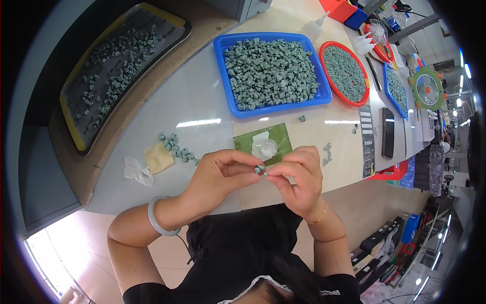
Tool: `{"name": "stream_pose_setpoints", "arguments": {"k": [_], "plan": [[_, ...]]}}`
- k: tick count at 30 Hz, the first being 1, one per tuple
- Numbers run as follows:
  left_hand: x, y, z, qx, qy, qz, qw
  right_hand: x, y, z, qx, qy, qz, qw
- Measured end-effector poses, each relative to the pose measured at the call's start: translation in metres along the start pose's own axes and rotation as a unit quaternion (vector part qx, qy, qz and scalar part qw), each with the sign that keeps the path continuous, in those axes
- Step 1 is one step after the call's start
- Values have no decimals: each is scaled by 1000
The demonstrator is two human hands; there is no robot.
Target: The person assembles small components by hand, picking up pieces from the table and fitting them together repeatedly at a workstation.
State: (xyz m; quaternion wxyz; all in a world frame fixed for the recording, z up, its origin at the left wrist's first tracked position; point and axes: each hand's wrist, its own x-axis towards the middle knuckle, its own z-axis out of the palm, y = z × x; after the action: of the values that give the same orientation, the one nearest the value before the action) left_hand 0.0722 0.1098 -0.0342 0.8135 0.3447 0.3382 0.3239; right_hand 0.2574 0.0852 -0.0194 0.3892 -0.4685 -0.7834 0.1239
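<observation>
Above the table's near edge, my left hand (215, 177) pinches a small grey-green plastic-looking piece (259, 169) between thumb and fingertips. My right hand (301, 182) is closed in a pinch close beside it, with a tiny pale bit at its fingertips that is too small to name. Just beyond the fingers, a small clear round dish (265, 148) rests on a green mat (286, 133). Left of my left hand lies a cluster of similar pieces (177, 148), next to a yellow cloth (158, 157) and a crumpled white tissue (137, 171).
A blue tray (225, 96) heaped with grey-green pieces stands beyond the mat. Right of it are a round red tray (363, 99), a phone (388, 133) and another blue tray (387, 81). A dark yellow-edged tray (76, 119) sits far left; a green fan (427, 88) stands far right.
</observation>
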Motion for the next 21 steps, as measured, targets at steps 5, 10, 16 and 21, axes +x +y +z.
{"name": "stream_pose_setpoints", "arguments": {"k": [5,10,16,21], "plan": [[-1,2,0,-6,-5,-5,1000,-3,0,10,-39,42,-32,998],[-2,1,-1,-5,3,-5,1000,-5,2,15,-121,69,-106,985],[-3,2,-2,29,4,-9,1000,-5,2,8,-158,23,-168,973],[-5,4,-2,41,-23,2,999,-1,12,5,-132,26,-249,959]]}}
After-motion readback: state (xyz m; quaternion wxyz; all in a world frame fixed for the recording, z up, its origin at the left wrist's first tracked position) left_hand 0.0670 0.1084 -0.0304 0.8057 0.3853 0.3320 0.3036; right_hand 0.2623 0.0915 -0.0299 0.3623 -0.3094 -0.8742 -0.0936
